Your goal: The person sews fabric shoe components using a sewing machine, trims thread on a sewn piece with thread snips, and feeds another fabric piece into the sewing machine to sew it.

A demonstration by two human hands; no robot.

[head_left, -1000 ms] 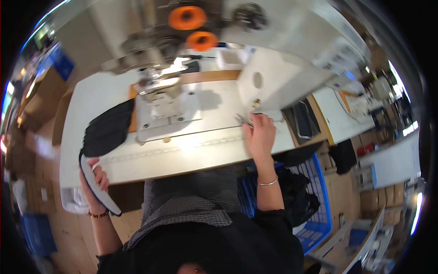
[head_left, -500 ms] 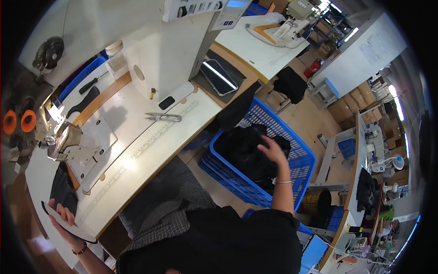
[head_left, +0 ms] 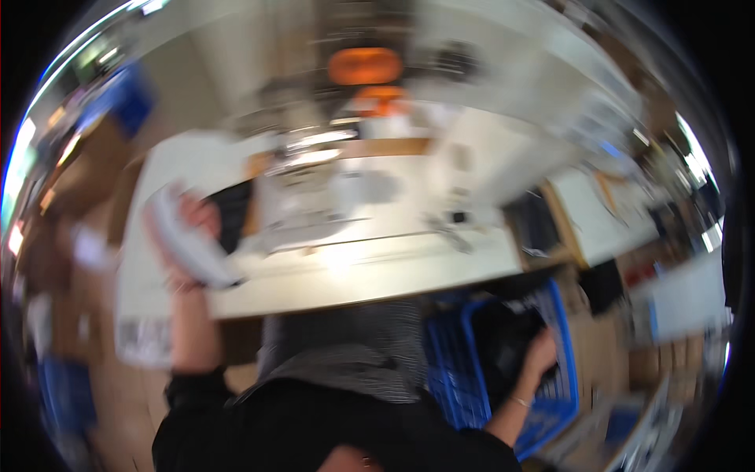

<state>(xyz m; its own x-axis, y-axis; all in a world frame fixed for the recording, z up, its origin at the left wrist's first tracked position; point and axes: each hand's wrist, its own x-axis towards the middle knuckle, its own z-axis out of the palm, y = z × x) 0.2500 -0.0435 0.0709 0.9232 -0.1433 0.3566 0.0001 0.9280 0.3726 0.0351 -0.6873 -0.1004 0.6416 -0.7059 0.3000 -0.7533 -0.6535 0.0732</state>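
Observation:
My left hand point(head_left: 189, 224) is above the left end of the white sewing table point(head_left: 370, 275), closed around a flat whitish piece point(head_left: 189, 240) with a dark edge. What kind of piece it is, the blur does not show. Beside that hand lies black material point(head_left: 231, 211) on the table. Down at the right, my right hand point(head_left: 539, 352) reaches into a blue plastic basket point(head_left: 568, 346) at the black pieces point(head_left: 503, 334) inside. Its fingers are smeared by motion, so a grip on anything cannot be made out.
A sewing machine point(head_left: 303, 149) stands on the table, with snips point(head_left: 451, 234) to its right. A phone point(head_left: 535, 250) lies on the brown ledge at the table's right end. Another white worktable point(head_left: 602, 216) is beyond it. Grey checked cloth point(head_left: 338, 370) covers my lap.
My view has swung left, so the table now lies level across the middle and everything is blurred. The left hand still holds the whitish piece; the right hand remains at the basket.

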